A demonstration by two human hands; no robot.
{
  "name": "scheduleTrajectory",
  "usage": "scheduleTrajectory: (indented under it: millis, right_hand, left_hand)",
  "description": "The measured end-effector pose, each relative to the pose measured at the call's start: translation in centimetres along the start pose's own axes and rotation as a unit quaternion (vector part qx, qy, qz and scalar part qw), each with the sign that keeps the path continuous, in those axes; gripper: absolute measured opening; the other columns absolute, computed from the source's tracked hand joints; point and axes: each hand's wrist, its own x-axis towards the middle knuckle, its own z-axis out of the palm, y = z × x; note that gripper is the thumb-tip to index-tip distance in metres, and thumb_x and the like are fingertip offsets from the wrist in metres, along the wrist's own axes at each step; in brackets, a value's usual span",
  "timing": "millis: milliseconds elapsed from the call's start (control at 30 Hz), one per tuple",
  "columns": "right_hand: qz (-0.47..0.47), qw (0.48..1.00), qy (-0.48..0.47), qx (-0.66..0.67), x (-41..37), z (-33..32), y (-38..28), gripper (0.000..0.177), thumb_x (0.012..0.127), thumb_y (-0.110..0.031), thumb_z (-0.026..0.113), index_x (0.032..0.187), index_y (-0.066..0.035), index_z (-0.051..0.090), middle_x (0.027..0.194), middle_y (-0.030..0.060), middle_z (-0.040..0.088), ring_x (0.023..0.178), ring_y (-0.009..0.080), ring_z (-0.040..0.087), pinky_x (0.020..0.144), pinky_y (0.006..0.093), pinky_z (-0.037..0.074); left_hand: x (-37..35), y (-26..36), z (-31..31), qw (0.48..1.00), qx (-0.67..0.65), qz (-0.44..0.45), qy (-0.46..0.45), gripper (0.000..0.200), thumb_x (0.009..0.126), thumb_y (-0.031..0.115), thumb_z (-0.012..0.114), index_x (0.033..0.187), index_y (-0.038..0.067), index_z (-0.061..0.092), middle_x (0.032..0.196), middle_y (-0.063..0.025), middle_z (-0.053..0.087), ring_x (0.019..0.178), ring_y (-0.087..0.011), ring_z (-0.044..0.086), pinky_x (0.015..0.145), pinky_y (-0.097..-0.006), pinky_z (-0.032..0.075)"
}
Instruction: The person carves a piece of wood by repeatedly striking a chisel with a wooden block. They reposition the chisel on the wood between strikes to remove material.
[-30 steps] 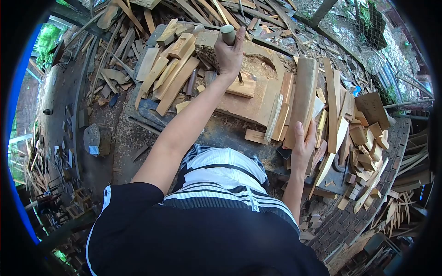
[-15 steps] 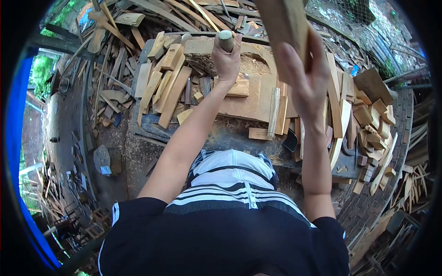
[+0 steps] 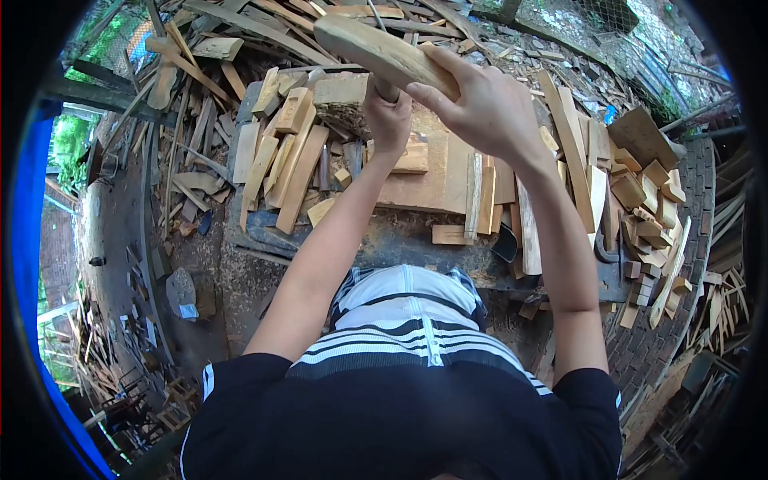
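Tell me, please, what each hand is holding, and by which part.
The right hand grips a thick wooden piece by its near end. The left hand is wrapped around a handle, partly hidden behind the wood.

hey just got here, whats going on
A person is working with both hands at a bench crowded with wood pieces. The left hand grips a tool handle; the right hand holds a thick piece of wood over it. Whether the two touch is hard to tell. A small block lies on a wide board beside the left hand.
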Motion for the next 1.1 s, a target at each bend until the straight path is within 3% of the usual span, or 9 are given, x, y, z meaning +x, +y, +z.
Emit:
scheduleTrajectory:
  millis: [167,300,367,433,500,533,600,833,1100]
  right_hand:
    - [-0.016,0.986,0.116,0.121,-1.2,1.6,-0.3,0.056,0.088,-0.055,0.055,0.128,-0.017,0.056,0.073,0.0163,0.069,0.068,0.0323,0.07,0.061,0.0428,0.054]
    - [0.014,0.999,-0.031,0.004,-1.3,1.0,-0.6,0.057,0.087,-0.055,0.057,0.128,-0.015,0.055,0.07,0.0161,0.068,0.069,0.0352,0.069,0.061,0.043,0.053]
    - [-0.004,0.997,0.014,0.07,-2.2,2.5,0.3,0.06,0.087,-0.055,0.057,0.129,-0.013,0.055,0.072,0.0154,0.068,0.068,0.0336,0.069,0.063,0.0414,0.053]
    - [0.053,0.957,0.049,0.279,-3.8,3.6,0.8,0.063,0.087,-0.055,0.056,0.131,-0.01,0.054,0.077,0.0147,0.069,0.065,0.0297,0.068,0.065,0.0402,0.052]
    - [0.085,0.949,0.055,0.298,-5.4,4.5,1.9,0.065,0.087,-0.055,0.057,0.131,-0.007,0.054,0.082,0.0146,0.068,0.062,0.0231,0.066,0.062,0.0373,0.052]
    - [0.135,0.934,0.022,0.329,-6.4,4.4,2.3,0.065,0.087,-0.054,0.058,0.131,-0.006,0.054,0.081,0.014,0.067,0.06,0.0203,0.065,0.058,0.0348,0.051]
    - [0.202,0.895,-0.009,0.397,-8.2,4.3,2.5,0.061,0.088,-0.048,0.062,0.13,-0.004,0.054,0.076,0.01,0.063,0.055,0.012,0.06,0.045,0.0267,0.046]
    - [0.268,0.859,0.026,0.436,-13.0,5.9,4.6,0.051,0.092,-0.038,0.06,0.13,-0.004,0.052,0.077,0.0065,0.059,0.052,0.0103,0.055,0.038,0.0249,0.041]
    - [0.29,0.846,0.033,0.447,-14.7,6.5,5.4,0.052,0.094,-0.039,0.058,0.129,-0.002,0.051,0.079,0.0065,0.059,0.053,0.0096,0.056,0.036,0.0226,0.042]
  left_hand:
    - [-0.8,0.6,-0.5,0.995,0.002,-0.097,-0.019,0.023,0.082,0.005,0.069,0.102,0.002,0.058,0.09,-0.0101,0.067,0.084,-0.0186,0.066,0.077,-0.0308,0.051]
    - [-0.5,0.6,0.1,0.986,-0.116,-0.12,-0.02,0.026,0.083,0.004,0.069,0.105,0.001,0.057,0.093,-0.0072,0.068,0.085,-0.016,0.065,0.077,-0.0293,0.051]
    - [-0.5,0.1,-0.7,0.993,-0.081,-0.084,-0.006,0.03,0.081,0.003,0.07,0.107,-0.001,0.055,0.091,-0.0061,0.066,0.085,-0.016,0.064,0.079,-0.0288,0.05]
    - [0.3,-0.9,-1.6,0.998,-0.049,-0.006,0.042,0.027,0.084,0.009,0.071,0.105,0.002,0.056,0.081,-0.003,0.062,0.073,-0.013,0.062,0.069,-0.0276,0.052]
    - [1.1,-1.0,-3.6,0.97,-0.075,-0.227,0.038,0.025,0.092,0.019,0.068,0.107,0.007,0.052,0.073,0.0014,0.055,0.058,-0.0071,0.054,0.052,-0.0222,0.048]
    - [1.5,-1.4,-3.8,0.954,-0.144,-0.241,0.1,0.026,0.092,0.027,0.068,0.098,0.01,0.05,0.061,0.0037,0.047,0.045,-0.0039,0.042,0.04,-0.0199,0.039]
    - [1.9,-1.3,-5.2,0.941,-0.15,-0.264,0.149,0.026,0.093,0.027,0.067,0.097,0.01,0.049,0.061,0.0032,0.046,0.044,-0.0048,0.042,0.039,-0.0205,0.04]
    - [2.9,0.5,-6.2,0.934,-0.145,-0.234,0.227,0.027,0.097,0.027,0.06,0.101,0.007,0.043,0.064,0.0003,0.047,0.052,-0.0095,0.049,0.048,-0.025,0.046]
    - [1.2,2.2,-4.0,0.965,-0.142,-0.207,0.071,0.018,0.098,0.019,0.055,0.102,0.008,0.041,0.076,-0.0046,0.05,0.064,-0.013,0.054,0.065,-0.0299,0.05]
